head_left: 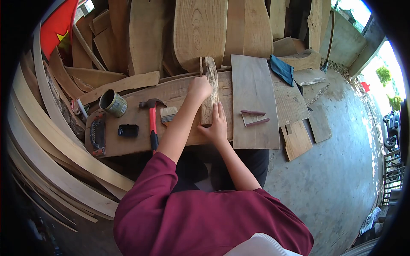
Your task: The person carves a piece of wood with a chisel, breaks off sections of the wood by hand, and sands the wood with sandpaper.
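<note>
A narrow length of rough, weathered wood (pixel 209 109) lies on the bench, its far end pointing away from me. My left hand (pixel 200 88) is closed in a fist at the wood's left edge. A thin brown strip (pixel 201 66) sticks out beyond that fist; whether I grip it or it belongs to the wood, I cannot tell. Near the closer end, my right hand (pixel 217 126) rests against the wood with fingers stretched along its right side and thumb spread. Left of my forearm are a brush (pixel 168 114) and a red-handled hammer (pixel 153 121).
On the bench (pixel 141 96) stand a tin can (pixel 113 103), a black tray (pixel 128 130) and a dark-framed tool (pixel 98 134). To the right, two brown strips (pixel 255 118) lie on a flat board (pixel 252 94), beside a blue cloth (pixel 282 70). Curved planks (pixel 64 141) crowd the left.
</note>
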Tool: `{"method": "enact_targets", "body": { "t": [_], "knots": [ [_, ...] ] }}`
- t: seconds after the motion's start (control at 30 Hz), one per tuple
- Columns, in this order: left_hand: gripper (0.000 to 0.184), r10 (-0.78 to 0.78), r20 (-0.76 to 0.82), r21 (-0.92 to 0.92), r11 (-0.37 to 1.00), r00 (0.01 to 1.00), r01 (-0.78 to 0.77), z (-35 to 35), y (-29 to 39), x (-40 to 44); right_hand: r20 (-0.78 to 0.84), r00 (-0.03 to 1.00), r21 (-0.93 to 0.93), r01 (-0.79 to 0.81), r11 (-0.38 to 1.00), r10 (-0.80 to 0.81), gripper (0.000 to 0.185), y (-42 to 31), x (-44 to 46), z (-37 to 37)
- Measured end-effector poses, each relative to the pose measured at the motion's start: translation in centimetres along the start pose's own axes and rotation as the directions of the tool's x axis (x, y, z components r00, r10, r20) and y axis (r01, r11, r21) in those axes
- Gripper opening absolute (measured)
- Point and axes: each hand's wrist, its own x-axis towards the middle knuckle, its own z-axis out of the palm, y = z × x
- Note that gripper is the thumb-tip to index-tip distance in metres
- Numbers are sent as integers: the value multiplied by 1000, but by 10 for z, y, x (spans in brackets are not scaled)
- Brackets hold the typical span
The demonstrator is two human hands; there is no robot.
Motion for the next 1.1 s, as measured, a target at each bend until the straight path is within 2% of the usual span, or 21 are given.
{"method": "enact_targets", "body": {
  "t": [0.13, 0.23, 0.3, 0.4, 0.47, 0.53, 0.63, 0.73, 0.83, 1.0, 1.07, 1.1],
  "knots": [
    [37, -40, -92, -62, 997, 995, 34, 13, 1, 8, -22, 1000, 0, 5, 1000, -5, 105, 1, -1, 2],
    [39, -13, -53, -78, 997, 998, 9, 9, -1, 15, -18, 1000, 7, 2, 1000, -2, 105, 2, 2, 2],
    [41, -63, 43, -186, 980, 997, 70, 9, -5, 21, -22, 1000, 14, 4, 1000, -4, 105, 1, 0, 3],
    [41, -106, 0, -265, 959, 994, 102, 19, -2, 26, -38, 999, 1, 23, 1000, -23, 105, 2, 0, 5],
    [40, -82, -10, -244, 967, 997, 77, 17, 0, 22, -29, 999, 4, 19, 1000, -19, 105, 1, -3, 5],
    [37, -109, 54, -344, 931, 993, 121, 8, 7, 14, -33, 999, 3, 20, 1000, -20, 105, 1, 2, 2],
    [36, -136, 16, -357, 925, 991, 132, 6, 18, 10, 9, 1000, -8, -1, 1000, 1, 105, 1, -1, 2],
    [35, -100, 88, -370, 921, 991, 126, 0, 15, 4, -50, 998, -1, 36, 999, -36, 104, 0, 0, 2],
    [34, -143, -1, -353, 926, 990, 134, 9, 13, 12, -22, 1000, 2, 20, 1000, -20, 103, -1, 0, 1],
    [33, -79, 79, -362, 926, 994, 103, 9, 4, 20, -25, 999, -4, 26, 1000, -26, 103, -1, 1, 0],
    [32, -91, 87, -476, 871, 992, 122, 2, 3, 8, -29, 999, -6, 29, 1000, -29, 104, -1, 1, 0],
    [32, -94, 86, -475, 871, 992, 124, 6, -4, 9, -31, 999, -8, 30, 1000, -30, 104, -2, 1, 1]
  ]
}}
